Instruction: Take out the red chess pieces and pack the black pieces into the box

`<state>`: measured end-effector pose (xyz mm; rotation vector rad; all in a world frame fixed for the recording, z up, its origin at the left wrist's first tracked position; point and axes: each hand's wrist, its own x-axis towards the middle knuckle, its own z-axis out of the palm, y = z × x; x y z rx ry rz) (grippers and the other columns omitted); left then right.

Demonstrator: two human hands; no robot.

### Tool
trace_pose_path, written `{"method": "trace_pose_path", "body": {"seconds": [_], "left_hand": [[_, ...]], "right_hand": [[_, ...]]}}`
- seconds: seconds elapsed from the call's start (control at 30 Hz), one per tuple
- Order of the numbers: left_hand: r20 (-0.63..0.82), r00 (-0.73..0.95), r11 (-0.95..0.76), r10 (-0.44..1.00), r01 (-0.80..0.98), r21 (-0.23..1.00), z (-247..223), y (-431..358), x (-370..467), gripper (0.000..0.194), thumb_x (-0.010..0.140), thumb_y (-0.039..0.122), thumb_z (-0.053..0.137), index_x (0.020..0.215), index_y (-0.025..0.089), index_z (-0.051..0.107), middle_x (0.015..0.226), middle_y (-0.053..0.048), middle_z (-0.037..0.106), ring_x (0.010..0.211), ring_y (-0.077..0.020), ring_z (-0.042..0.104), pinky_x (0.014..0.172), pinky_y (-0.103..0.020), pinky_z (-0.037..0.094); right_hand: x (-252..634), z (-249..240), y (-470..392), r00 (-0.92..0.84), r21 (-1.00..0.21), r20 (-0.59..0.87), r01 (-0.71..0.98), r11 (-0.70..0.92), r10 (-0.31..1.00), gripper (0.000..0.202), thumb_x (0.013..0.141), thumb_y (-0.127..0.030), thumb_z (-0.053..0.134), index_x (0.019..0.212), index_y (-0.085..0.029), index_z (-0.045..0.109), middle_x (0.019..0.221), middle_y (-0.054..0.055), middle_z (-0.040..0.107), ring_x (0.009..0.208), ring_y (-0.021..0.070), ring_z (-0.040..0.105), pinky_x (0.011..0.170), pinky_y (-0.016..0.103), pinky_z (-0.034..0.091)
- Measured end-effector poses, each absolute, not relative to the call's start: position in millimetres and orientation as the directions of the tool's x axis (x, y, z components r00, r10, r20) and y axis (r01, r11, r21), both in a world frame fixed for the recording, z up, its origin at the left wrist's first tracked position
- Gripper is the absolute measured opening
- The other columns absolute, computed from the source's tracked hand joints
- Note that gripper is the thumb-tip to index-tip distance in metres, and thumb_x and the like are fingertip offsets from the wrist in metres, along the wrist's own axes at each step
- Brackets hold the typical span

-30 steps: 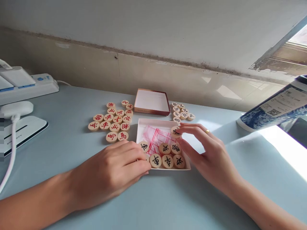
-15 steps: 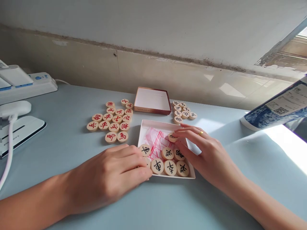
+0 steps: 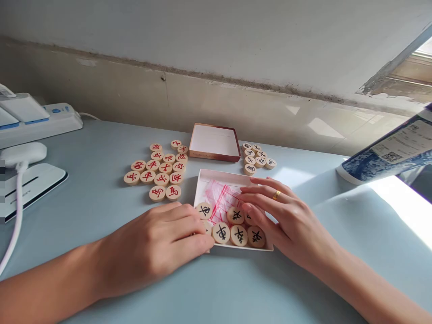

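A shallow white box stands in front of me on the desk. In it lie a crumpled red-and-white plastic sheet and several round Chinese chess pieces with black characters, one of them at the front wall. My left hand is closed at the box's front left corner, its fingers curled over the edge and partly covering a piece. Over the box's right side, my right hand is bent with thumb and fingers close together. The chess piece at its fingertips is hidden beneath them.
Red-lettered pieces lie in a group left of the box. Black-lettered pieces lie behind it to the right. An upturned box lid is near the wall. A power strip is at left, a blue cylinder at right.
My right hand has moved slightly toward me and lower over the box. The chess piece at its fingertips, visible before, is now covered. My left hand stays put.
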<state>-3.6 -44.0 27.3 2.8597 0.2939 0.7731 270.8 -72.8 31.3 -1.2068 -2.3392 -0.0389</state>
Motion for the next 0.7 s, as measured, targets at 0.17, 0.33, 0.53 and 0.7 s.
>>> {"method": "trace_pose_path", "body": {"seconds": [0.17,0.33,0.53,0.7], "left_hand": [[0.488,0.840,-0.967,0.236,0.153,0.205,24.3,-44.5,-4.6,0.018,0.105,0.010,0.048,0.105,0.011,0.066,0.093,-0.005,0.070,0.089,-0.0181,0.063,0.081,-0.030,0.048],[0.496,0.837,-0.969,0.231,0.150,0.198,23.8,-43.7,-3.4,0.018,0.105,0.009,0.048,0.104,0.012,0.066,0.094,-0.006,0.069,0.090,-0.0181,0.063,0.080,-0.030,0.048],[0.509,0.832,-0.973,0.221,0.150,0.178,26.1,-43.2,-0.9,0.020,0.105,0.008,0.046,0.102,0.011,0.066,0.090,-0.006,0.069,0.086,-0.0183,0.063,0.078,-0.030,0.049],[0.502,0.835,-0.972,0.225,0.153,0.180,26.3,-44.2,-1.6,0.018,0.104,0.008,0.048,0.103,0.012,0.066,0.090,-0.006,0.068,0.086,-0.0185,0.062,0.077,-0.030,0.049]], "right_hand": [[271.3,31.6,-73.8,-0.475,-0.237,0.423,0.764,0.601,0.771,0.016,0.103,-0.019,0.054,0.105,-0.017,0.070,0.103,0.006,0.074,0.100,0.0234,0.064,0.090,0.044,0.055],[271.4,29.6,-74.4,-0.465,-0.297,0.383,0.756,0.583,0.798,0.016,0.103,-0.018,0.052,0.102,-0.018,0.068,0.099,0.007,0.070,0.092,0.0210,0.061,0.085,0.041,0.053],[268.3,33.3,-74.7,-0.464,-0.261,0.360,0.782,0.565,0.809,0.018,0.104,-0.018,0.048,0.101,-0.019,0.066,0.097,0.007,0.069,0.089,0.0215,0.060,0.082,0.040,0.053],[267.9,35.3,-76.1,-0.457,-0.238,0.362,0.798,0.554,0.813,0.019,0.105,-0.020,0.047,0.102,-0.021,0.065,0.098,0.007,0.069,0.089,0.0213,0.061,0.081,0.039,0.054]]}}
